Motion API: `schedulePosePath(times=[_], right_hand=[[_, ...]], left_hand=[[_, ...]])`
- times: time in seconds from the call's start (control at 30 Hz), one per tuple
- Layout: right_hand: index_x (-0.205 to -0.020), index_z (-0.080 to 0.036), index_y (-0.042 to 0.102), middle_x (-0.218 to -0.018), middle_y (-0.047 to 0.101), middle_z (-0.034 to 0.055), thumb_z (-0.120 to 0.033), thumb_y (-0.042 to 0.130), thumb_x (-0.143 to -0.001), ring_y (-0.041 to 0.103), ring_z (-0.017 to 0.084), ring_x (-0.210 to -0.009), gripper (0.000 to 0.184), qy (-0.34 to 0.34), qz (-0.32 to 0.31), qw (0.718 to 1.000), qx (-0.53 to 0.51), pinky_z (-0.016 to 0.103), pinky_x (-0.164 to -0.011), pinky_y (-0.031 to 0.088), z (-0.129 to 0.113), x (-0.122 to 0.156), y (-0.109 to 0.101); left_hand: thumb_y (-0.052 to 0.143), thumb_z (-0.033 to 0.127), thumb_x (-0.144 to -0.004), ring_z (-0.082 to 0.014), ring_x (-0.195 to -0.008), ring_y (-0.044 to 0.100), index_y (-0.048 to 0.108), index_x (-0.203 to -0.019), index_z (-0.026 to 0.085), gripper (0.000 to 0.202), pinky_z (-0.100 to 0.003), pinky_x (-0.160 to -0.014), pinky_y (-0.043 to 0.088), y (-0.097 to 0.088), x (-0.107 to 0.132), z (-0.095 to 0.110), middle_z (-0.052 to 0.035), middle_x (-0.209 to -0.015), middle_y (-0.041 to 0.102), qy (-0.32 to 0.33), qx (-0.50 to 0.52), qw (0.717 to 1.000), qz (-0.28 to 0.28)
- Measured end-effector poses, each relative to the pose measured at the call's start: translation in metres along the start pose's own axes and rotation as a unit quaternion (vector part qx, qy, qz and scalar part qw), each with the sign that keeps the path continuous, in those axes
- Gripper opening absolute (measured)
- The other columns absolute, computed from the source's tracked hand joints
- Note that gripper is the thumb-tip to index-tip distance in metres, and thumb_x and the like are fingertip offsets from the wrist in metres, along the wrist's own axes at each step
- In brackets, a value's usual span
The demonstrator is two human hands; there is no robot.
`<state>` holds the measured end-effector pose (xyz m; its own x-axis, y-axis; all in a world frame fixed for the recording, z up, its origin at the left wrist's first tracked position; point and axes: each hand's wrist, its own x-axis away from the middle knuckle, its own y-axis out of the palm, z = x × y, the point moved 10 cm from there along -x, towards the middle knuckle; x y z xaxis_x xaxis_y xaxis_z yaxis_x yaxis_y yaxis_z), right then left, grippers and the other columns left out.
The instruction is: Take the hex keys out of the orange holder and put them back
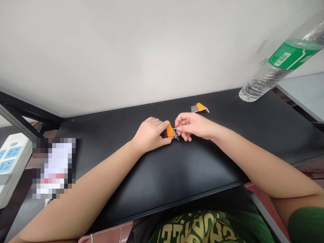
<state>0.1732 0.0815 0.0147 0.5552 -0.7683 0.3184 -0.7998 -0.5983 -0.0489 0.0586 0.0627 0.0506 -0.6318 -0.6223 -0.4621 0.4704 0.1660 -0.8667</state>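
Note:
My left hand (153, 133) is closed around an orange hex key holder (169, 131), thumb on top and fingers below. Dark key shafts stick out of its left side, and short bent ends show on its right. My right hand (188, 126) pinches a silver hex key (175, 128) between thumb and index finger, at the holder's right edge. How far that key sits inside the holder I cannot tell. Behind my right hand, a second orange hex key set (200, 107) lies on the black table (162, 175), its keys fanned out to the left.
A tall clear bottle with a green label (291, 55) stands at the back right by the white wall (141, 50). On the left are a white power strip (16, 152) and a pixelated flat object (57, 165). The table's front edge runs close to my body.

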Motion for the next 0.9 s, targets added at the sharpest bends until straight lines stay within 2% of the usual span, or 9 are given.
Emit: schedulePosePath(times=[0.13,0.23,0.3,0.37,0.43,0.53,0.67,0.8,0.9], right_hand=[[-0.092,-0.021,0.053,-0.068,0.065,-0.004,-0.022,0.065,-0.09,0.057,0.01,-0.047,0.012,0.01,-0.009,0.999,0.04,0.022,-0.043,0.044,0.007,-0.004,0.009],[-0.091,-0.022,0.051,-0.068,0.063,-0.0053,-0.031,0.065,-0.091,0.053,0.01,-0.047,0.017,-0.002,0.032,0.988,0.153,0.023,-0.046,0.04,0.002,-0.003,0.003],[-0.087,-0.022,0.053,-0.072,0.064,-0.0034,-0.038,0.066,-0.092,0.056,0.012,-0.056,0.022,-0.043,0.071,0.962,0.26,0.025,-0.054,0.04,-0.011,0.001,-0.007],[-0.083,-0.021,0.055,-0.075,0.065,-0.0009,-0.043,0.063,-0.094,0.056,0.014,-0.066,0.026,-0.075,0.106,0.925,0.356,0.027,-0.061,0.039,-0.023,0.007,-0.02],[-0.083,-0.021,0.057,-0.078,0.065,0.0003,-0.039,0.057,-0.098,0.056,0.016,-0.07,0.023,-0.066,0.126,0.895,0.422,0.029,-0.065,0.038,-0.027,0.011,-0.036],[-0.081,-0.02,0.059,-0.087,0.065,0.0034,-0.029,0.059,-0.094,0.057,0.018,-0.08,0.016,-0.056,0.113,0.844,0.522,0.03,-0.069,0.037,-0.026,0.014,-0.049],[-0.084,-0.02,0.064,-0.097,0.066,0.0046,-0.024,0.06,-0.092,0.058,0.018,-0.081,0.009,-0.031,0.075,0.827,0.556,0.03,-0.068,0.037,-0.016,0.012,-0.052],[-0.083,-0.019,0.066,-0.097,0.068,0.0055,-0.018,0.057,-0.094,0.06,0.018,-0.081,0.014,-0.028,0.055,0.813,0.579,0.03,-0.068,0.038,-0.013,0.011,-0.042],[-0.08,-0.018,0.064,-0.094,0.067,0.0071,-0.017,0.054,-0.094,0.059,0.017,-0.076,0.017,-0.027,0.049,0.788,0.613,0.03,-0.063,0.035,-0.015,0.011,-0.034]], left_hand=[[0.063,0.038,-0.089,-0.0151,-0.059,0.054,0.063,-0.087,0.022,0.016,-0.034,-0.075,0.049,0.001,0.0,0.006,0.0023,-0.063,0.056,0.02,-0.002,1.0,0.001],[0.062,0.04,-0.091,-0.0151,-0.059,0.054,0.062,-0.086,0.022,0.019,-0.034,-0.075,0.049,0.001,0.0,0.006,0.0025,-0.063,0.055,0.018,-0.002,1.0,0.001],[0.062,0.039,-0.091,-0.0157,-0.06,0.055,0.064,-0.091,0.022,0.018,-0.034,-0.076,0.049,0.002,0.001,0.002,0.0024,-0.064,0.057,0.006,0.0,1.0,-0.003],[0.063,0.038,-0.089,-0.017,-0.062,0.057,0.065,-0.098,0.022,0.018,-0.035,-0.076,0.05,0.002,0.002,-0.002,0.0021,-0.066,0.059,-0.01,0.003,1.0,-0.005],[0.065,0.037,-0.088,-0.0182,-0.063,0.058,0.065,-0.102,0.022,0.02,-0.035,-0.076,0.05,0.003,0.002,-0.007,0.0019,-0.067,0.061,-0.026,0.007,1.0,-0.009],[0.064,0.037,-0.088,-0.0189,-0.062,0.058,0.064,-0.101,0.023,0.02,-0.035,-0.073,0.049,0.006,0.003,-0.012,0.0023,-0.066,0.061,-0.044,0.008,0.999,-0.021],[0.064,0.038,-0.088,-0.0184,-0.061,0.056,0.064,-0.101,0.023,0.02,-0.035,-0.071,0.049,0.009,0.003,-0.014,0.0025,-0.065,0.059,-0.052,-0.004,0.998,-0.032],[0.064,0.039,-0.089,-0.0187,-0.062,0.057,0.064,-0.103,0.021,0.023,-0.035,-0.072,0.049,0.009,0.003,-0.013,0.0026,-0.065,0.059,-0.05,-0.004,0.998,-0.032],[0.065,0.039,-0.088,-0.0192,-0.062,0.058,0.064,-0.104,0.022,0.023,-0.035,-0.071,0.049,0.009,0.003,-0.013,0.0024,-0.066,0.059,-0.048,-0.005,0.998,-0.033]])
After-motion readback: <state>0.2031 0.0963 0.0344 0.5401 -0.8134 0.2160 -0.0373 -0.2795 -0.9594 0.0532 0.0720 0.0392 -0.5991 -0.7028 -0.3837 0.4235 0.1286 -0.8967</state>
